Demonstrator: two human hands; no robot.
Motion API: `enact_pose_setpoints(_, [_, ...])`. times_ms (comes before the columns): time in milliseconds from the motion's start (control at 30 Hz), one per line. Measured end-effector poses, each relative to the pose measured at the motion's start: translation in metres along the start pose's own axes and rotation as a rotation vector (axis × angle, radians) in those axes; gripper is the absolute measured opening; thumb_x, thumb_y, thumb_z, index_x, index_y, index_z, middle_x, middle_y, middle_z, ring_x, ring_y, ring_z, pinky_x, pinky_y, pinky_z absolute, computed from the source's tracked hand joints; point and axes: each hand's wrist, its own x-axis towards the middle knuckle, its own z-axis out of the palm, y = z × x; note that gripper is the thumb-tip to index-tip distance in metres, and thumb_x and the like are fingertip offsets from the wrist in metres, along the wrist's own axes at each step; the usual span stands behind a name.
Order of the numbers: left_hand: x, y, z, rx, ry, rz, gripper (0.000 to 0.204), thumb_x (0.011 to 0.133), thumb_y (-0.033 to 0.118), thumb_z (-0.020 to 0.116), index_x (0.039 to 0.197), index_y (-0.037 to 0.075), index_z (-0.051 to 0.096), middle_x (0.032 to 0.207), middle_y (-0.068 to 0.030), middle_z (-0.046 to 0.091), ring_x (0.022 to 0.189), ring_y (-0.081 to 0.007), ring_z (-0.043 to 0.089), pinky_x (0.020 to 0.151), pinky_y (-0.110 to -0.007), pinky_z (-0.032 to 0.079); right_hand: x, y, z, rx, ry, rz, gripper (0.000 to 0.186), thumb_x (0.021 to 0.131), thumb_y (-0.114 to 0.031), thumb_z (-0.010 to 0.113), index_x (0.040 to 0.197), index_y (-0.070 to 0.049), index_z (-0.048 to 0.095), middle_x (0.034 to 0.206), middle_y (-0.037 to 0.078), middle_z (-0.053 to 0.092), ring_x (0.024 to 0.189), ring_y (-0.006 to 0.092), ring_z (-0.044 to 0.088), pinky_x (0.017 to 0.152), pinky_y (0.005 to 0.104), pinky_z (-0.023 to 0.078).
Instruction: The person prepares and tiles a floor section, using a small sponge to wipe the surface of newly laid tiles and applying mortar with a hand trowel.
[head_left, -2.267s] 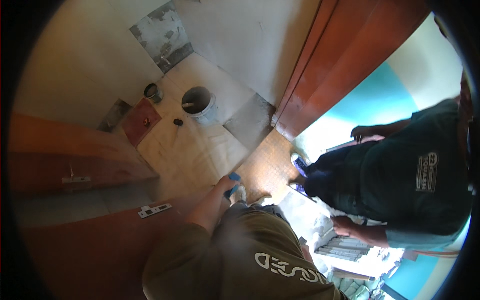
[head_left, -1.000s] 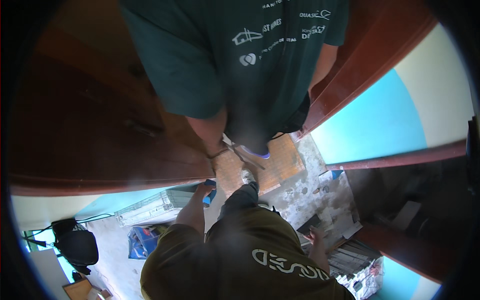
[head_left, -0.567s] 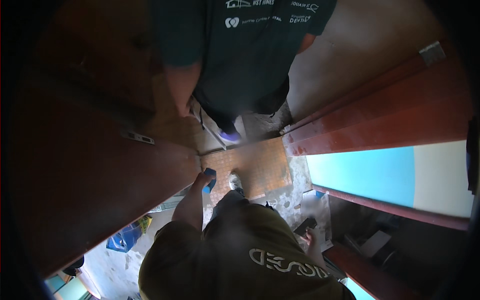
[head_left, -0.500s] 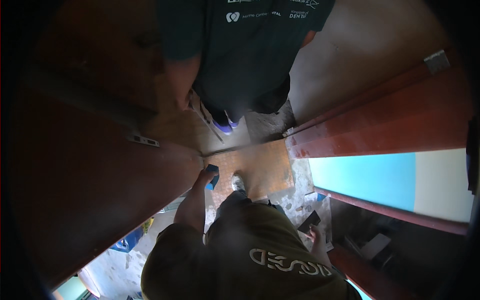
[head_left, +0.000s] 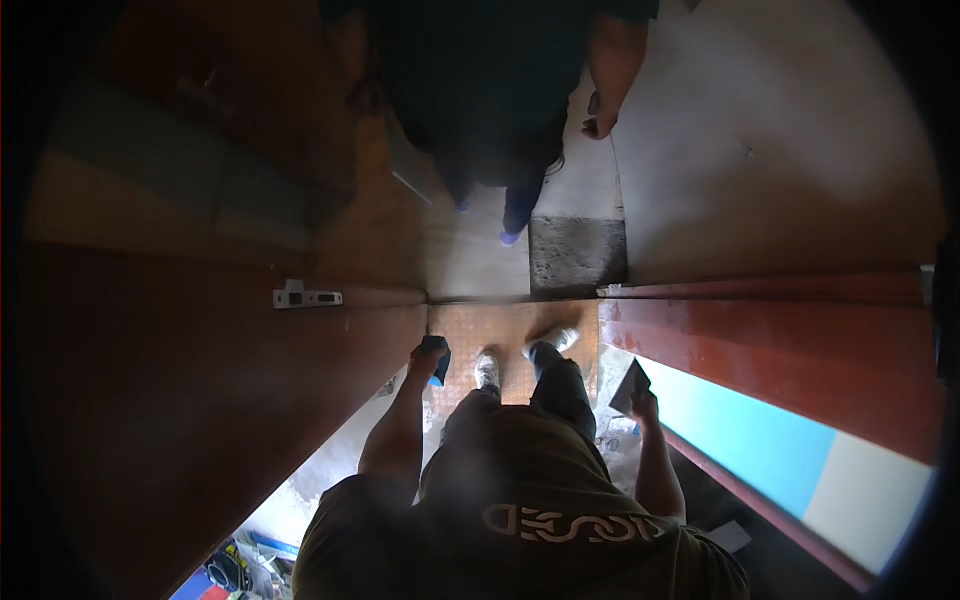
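My left hand (head_left: 425, 357) is closed around a blue block-shaped object (head_left: 441, 365) with a dark top, low beside the left door jamb. Its exact kind does not show. On the other side, my right hand (head_left: 647, 404) grips a dark, flat, rectangular piece (head_left: 629, 388), tilted upward next to the red frame. I cannot make out what that piece is. Both arms hang at my sides, and my shoes (head_left: 487, 370) stand on an orange-brown patterned floor panel (head_left: 460, 325).
Ahead stands another person (head_left: 480, 95) in a dark top, one hand low at their side. A reddish-brown jamb with a metal strike plate (head_left: 308, 298) is at left, a red frame (head_left: 760, 340) at right. Beyond the threshold lies a rough grey floor patch (head_left: 578, 255). Clutter (head_left: 235, 565) sits at lower left.
My right hand has swung forward and up with the dark flat piece. My second shoe has come into view on the panel. The other person has moved farther away.
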Motion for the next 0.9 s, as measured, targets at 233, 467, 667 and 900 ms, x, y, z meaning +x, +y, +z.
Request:
enact_pose_setpoints(233, [0.049, -0.055, -0.009, 0.205, 0.09, -0.122, 0.066, 0.065, 0.042, 0.076, 0.113, 0.001, 0.058, 0.107, -0.019, 0.063, 0.1, -0.031, 0.061, 0.085, -0.043, 0.049, 0.088, -0.116, -0.044, 0.299, 0.044, -0.435, 0.053, 0.097, -0.042, 0.032, 0.093, 0.003, 0.06, 0.082, 0.024, 0.064, 0.083, 0.0399, 0.062, 0.068, 0.047, 0.047])
enact_pose_setpoints(467, [0.058, 0.019, 0.03, -0.035, 0.316, -0.001, 0.053, 0.069, 0.038, 0.074, 0.107, 0.002, 0.061, 0.102, -0.0183, 0.065, 0.097, -0.0312, 0.063, 0.083, -0.041, 0.049, 0.196, -0.192, -0.083, -0.068, -0.226, -0.346, 0.046, 0.091, -0.038, 0.042, 0.104, 0.003, 0.058, 0.098, 0.028, 0.061, 0.094, 0.0436, 0.059, 0.083, 0.048, 0.046])
enact_pose_setpoints(667, [0.12, 0.029, 0.055, 0.144, 0.361, -0.057, 0.051, 0.071, 0.035, 0.068, 0.112, 0.007, 0.058, 0.108, -0.0214, 0.06, 0.104, -0.0369, 0.056, 0.088, -0.045, 0.046, 0.307, -0.27, 0.0, -0.237, -0.213, -0.553, 0.038, 0.085, -0.028, 0.051, 0.102, 0.005, 0.057, 0.098, 0.031, 0.06, 0.095, 0.0429, 0.058, 0.084, 0.0479, 0.046])
enact_pose_setpoints(900, [0.213, -0.07, 0.056, 0.037, 0.338, -0.053, 0.052, 0.07, 0.023, 0.073, 0.116, 0.006, 0.054, 0.1, -0.0245, 0.06, 0.097, -0.0394, 0.058, 0.082, -0.045, 0.048, 0.399, -0.368, 0.169, -0.567, -0.355, -0.649, 0.029, 0.084, -0.019, 0.049, 0.107, -0.006, 0.06, 0.104, 0.022, 0.063, 0.099, 0.0371, 0.06, 0.086, 0.0438, 0.048])
